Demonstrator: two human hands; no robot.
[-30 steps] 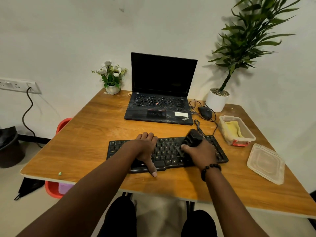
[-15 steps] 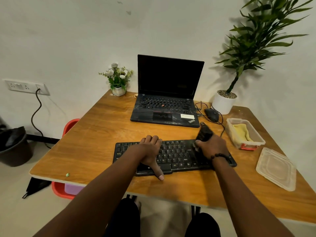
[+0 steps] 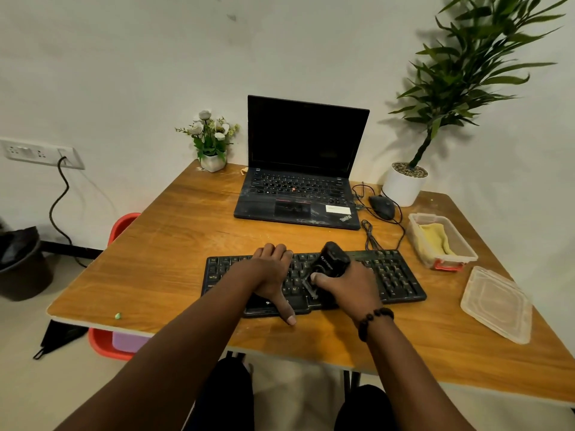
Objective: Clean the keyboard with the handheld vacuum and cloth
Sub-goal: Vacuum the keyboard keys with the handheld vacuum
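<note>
1. Black keyboard (image 3: 395, 276) lies flat on the wood table (image 3: 174, 241), low in the middle of the frame, near the front edge
2. Left hand (image 3: 267, 275) lies on the keys, left of middle; fingers straight & close together, thumb sticks out over the front edge, touching the table
3. Right hand (image 3: 345, 284) is just right of it; fingers & thumb curl round a small black vacuum (image 3: 331, 261)
4. Vacuum leans, its low end down on the middle keys, top end twd the laptop (image 3: 305, 169)
5. Yellow cloth (image 3: 435, 236) sits in a clear box (image 3: 463, 247), right side, well apart from both hands
6. Box lid (image 3: 494, 303) lies flat on the table, lower right, near the box
</note>
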